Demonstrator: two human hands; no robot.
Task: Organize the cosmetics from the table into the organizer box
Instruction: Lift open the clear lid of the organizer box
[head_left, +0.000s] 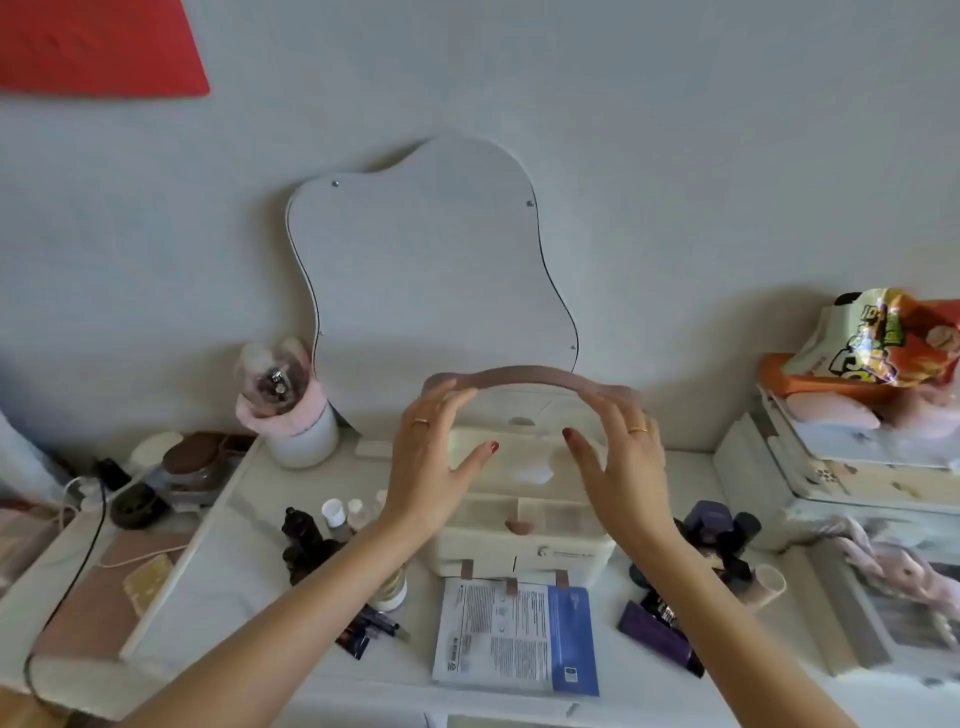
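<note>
- Two hands are gripping the curved pink handle over the organizer box: left hand and right hand, fingers curled over its ends.
- The box is sitting mid-table, toward the back edge, before the mirror.
- Dark bottles are crowding its left side, purple tubes its right.
- A sheet-mask packet is lying against its front, toward the table's near edge.
</note>
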